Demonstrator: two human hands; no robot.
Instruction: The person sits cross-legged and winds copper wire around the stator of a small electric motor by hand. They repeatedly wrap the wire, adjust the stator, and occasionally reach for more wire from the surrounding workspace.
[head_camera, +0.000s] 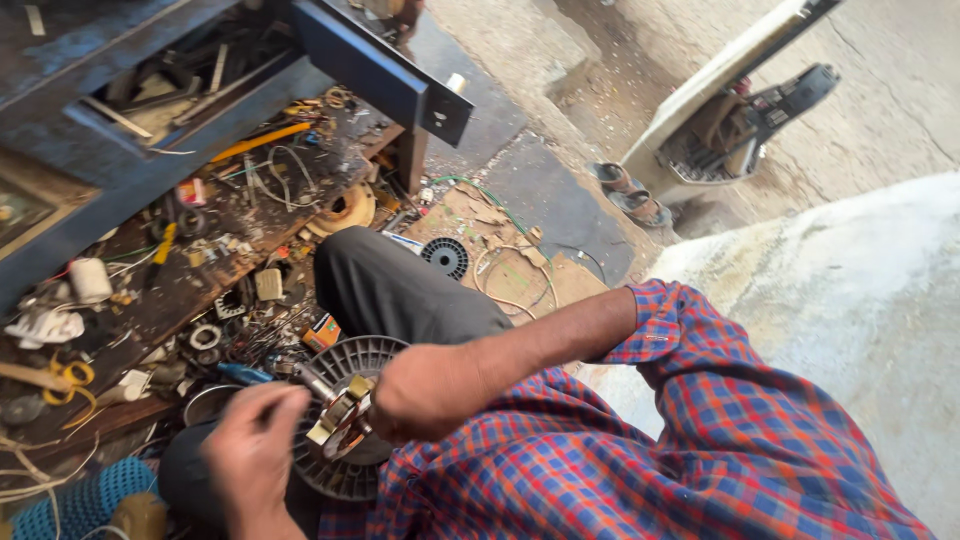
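A small motor core (340, 418) of metal plates and copper winding sits on a round black ribbed fan cover (352, 478) resting on my lap. My right hand (428, 392), coming from a red and blue plaid sleeve, is closed against the core's right side. My left hand (252, 452) is blurred. Its curled fingers pinch the core's left side near a short metal shaft (312, 382). My knee in dark trousers (395, 290) lies just behind the cover.
A cluttered wooden bench (180, 300) to the left holds yellow-handled scissors (68, 378), a white spool (90, 280), a blue-handled screwdriver (245, 373), wires and small parts. A blue metal frame (380, 65) rises above. A small black round grille (445, 257), sandals (625, 190) and a scooter (745, 120) are on the ground.
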